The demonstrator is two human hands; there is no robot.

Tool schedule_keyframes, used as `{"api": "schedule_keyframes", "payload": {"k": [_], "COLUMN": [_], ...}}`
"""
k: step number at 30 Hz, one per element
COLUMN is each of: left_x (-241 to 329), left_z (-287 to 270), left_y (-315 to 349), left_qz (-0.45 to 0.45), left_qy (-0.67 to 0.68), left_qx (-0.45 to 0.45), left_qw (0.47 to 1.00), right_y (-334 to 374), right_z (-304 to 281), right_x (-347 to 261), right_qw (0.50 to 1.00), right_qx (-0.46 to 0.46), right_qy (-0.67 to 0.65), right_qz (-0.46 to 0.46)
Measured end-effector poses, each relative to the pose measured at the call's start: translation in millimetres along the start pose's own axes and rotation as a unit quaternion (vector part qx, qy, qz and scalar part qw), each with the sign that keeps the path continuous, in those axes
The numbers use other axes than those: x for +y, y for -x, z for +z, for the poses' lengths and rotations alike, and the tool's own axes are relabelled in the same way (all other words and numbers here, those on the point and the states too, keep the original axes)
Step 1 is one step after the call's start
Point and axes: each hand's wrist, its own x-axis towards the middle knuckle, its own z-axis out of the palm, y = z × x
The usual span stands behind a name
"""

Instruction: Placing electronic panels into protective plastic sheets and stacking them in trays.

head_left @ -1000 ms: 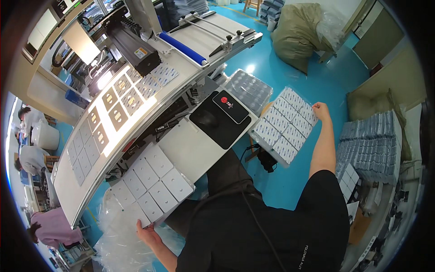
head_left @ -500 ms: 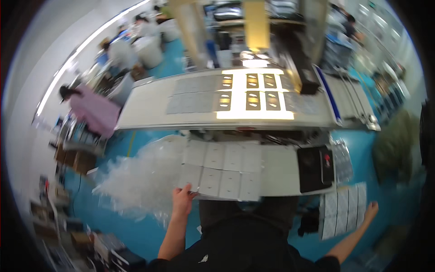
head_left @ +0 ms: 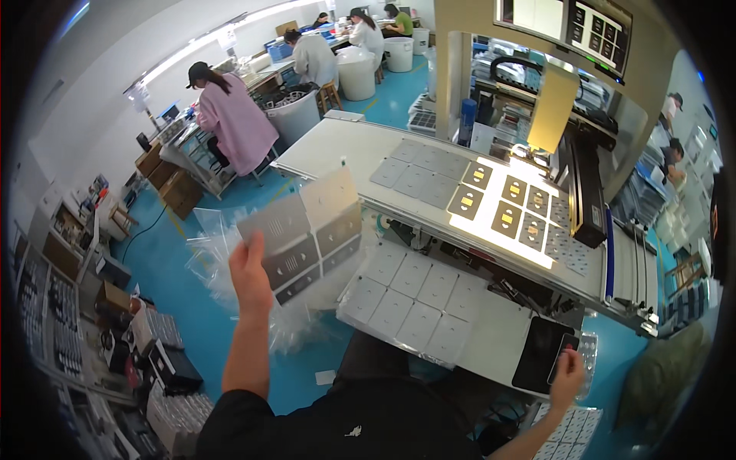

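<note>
My left hand [head_left: 251, 276], raised at the left, is closed on the edge of a tilted sheet of card-like panels [head_left: 290, 258]. Some of its panels are pale, others dark grey with small white marks. Below and to the right, a grey-white panelled sheet in clear film [head_left: 410, 295] lies on the lower white shelf [head_left: 491, 341]. My right hand [head_left: 566, 379] is over a phone-like black device [head_left: 561, 349] on a dark mat [head_left: 533, 353], fingers bent together. What they grip, if anything, is hidden.
A machine table [head_left: 330, 157] carries grey panels [head_left: 418, 172] and brightly lit dark cards [head_left: 506, 217] beneath a black gantry [head_left: 584, 192]. Crumpled clear film [head_left: 295, 326] hangs at the shelf's left. More panel sheets [head_left: 571, 433] are low right. A person in pink [head_left: 238, 123] works far left.
My left hand has lifted a panelled sheet from the shelf up and left. My right hand has moved from the sheets at lower right to the black device. The view has swung left.
</note>
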Motion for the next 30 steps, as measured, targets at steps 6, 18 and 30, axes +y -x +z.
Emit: {"api": "schedule_keyframes", "payload": {"k": [6, 18, 30], "left_x": [49.5, 51.3, -7.4], "left_z": [-3.7, 50.9, 117.9], "left_y": [-89.8, -244.7, -384.6], "left_qz": [0.174, 0.217, 0.025], "left_qy": [-0.138, -0.14, 0.086], "left_qx": [-0.034, -0.007, 0.089], "left_qw": [0.974, 0.966, 0.992], "right_y": [15.0, 43.1, 42.4], "right_z": [113.9, 194.5, 197.1], "right_x": [-42.9, -20.0, -20.6], "right_qw": [0.969, 0.984, 0.987], "right_qx": [-0.236, -0.044, -0.056], "right_qy": [-0.044, 0.049, 0.062], "right_qz": [-0.059, -0.164, -0.138]}}
